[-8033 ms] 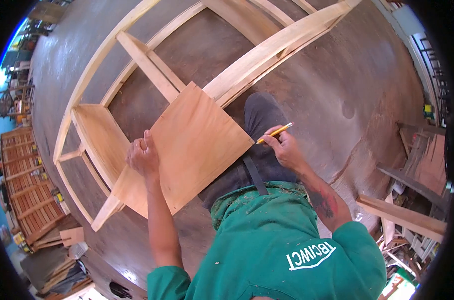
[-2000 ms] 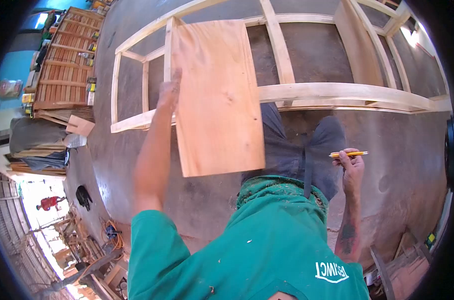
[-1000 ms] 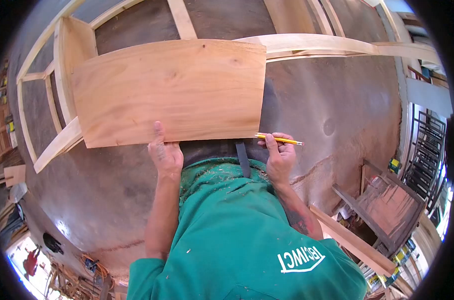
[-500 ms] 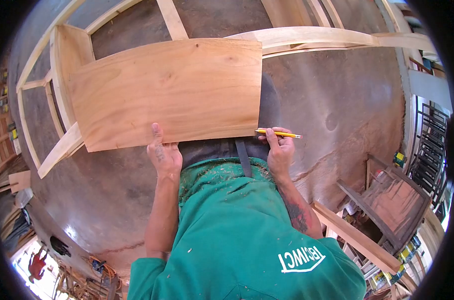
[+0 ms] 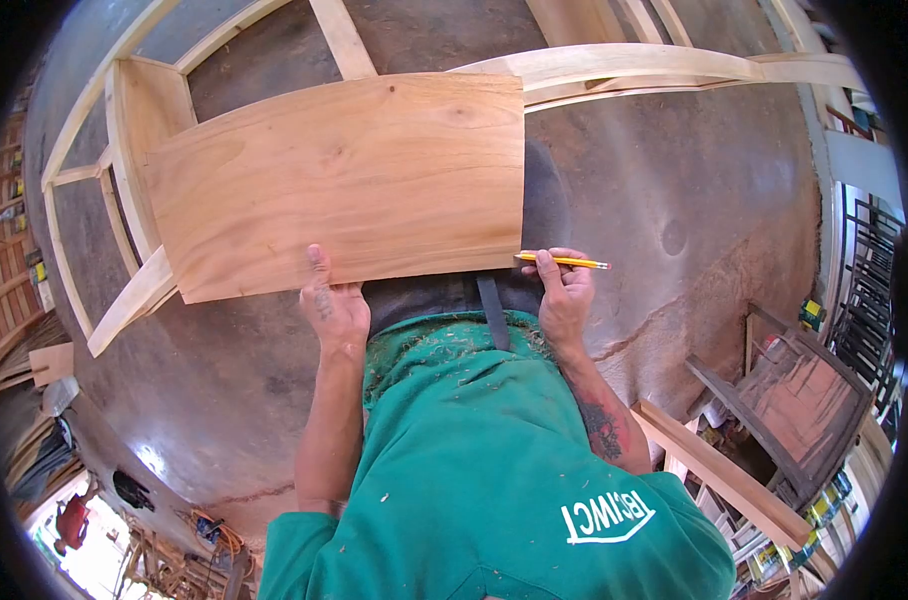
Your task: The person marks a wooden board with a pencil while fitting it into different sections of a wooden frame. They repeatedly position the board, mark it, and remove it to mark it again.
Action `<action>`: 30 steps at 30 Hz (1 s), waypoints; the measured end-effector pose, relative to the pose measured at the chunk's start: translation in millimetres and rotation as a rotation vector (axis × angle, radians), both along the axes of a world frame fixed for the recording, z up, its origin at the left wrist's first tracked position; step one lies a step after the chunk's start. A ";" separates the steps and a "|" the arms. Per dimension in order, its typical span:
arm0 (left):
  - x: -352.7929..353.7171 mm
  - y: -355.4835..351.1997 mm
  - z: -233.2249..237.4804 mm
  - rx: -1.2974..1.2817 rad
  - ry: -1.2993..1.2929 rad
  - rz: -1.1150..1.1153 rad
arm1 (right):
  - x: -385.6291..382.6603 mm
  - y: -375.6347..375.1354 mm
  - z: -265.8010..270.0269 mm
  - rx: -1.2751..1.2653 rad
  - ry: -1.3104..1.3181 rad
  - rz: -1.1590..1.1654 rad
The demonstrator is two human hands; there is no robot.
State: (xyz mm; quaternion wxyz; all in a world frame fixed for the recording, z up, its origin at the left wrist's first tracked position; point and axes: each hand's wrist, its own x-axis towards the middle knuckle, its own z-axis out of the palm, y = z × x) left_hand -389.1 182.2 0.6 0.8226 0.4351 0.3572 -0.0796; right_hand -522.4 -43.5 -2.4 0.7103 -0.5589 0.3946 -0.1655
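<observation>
A wide plywood-like wooden board [image 5: 344, 180] lies across my lap, its near edge toward my waist. My left hand [image 5: 335, 308] grips that near edge, thumb flat on the top face and the other fingers curled underneath. Between the thumb and fingers of my right hand [image 5: 566, 290] is a yellow pencil [image 5: 581, 263], held nearly level. Its point reaches the board's near right corner, and the eraser end faces right.
Beyond the board stands a pale wooden frame [image 5: 614, 65] with curved rails, partly overlapped by it. A worn wooden stool-like piece [image 5: 794, 410] and a timber beam [image 5: 724, 475] are at the right. A person in red [image 5: 72, 522] appears far off at lower left.
The whole view has shifted slightly. Both hands keep their grips, and the pencil point stays at the board's near right corner.
</observation>
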 end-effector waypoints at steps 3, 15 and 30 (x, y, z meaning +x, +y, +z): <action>-0.9 3.2 -3.1 -0.011 0.024 -0.021 | 2.1 0.5 1.4 -0.001 -0.012 -0.009; -0.4 3.2 -1.9 -0.010 0.031 -0.015 | 1.7 -1.5 4.9 -0.030 0.007 0.025; 0.8 0.1 4.6 -0.001 0.011 -0.014 | -5.4 -4.5 6.0 -0.022 0.026 0.067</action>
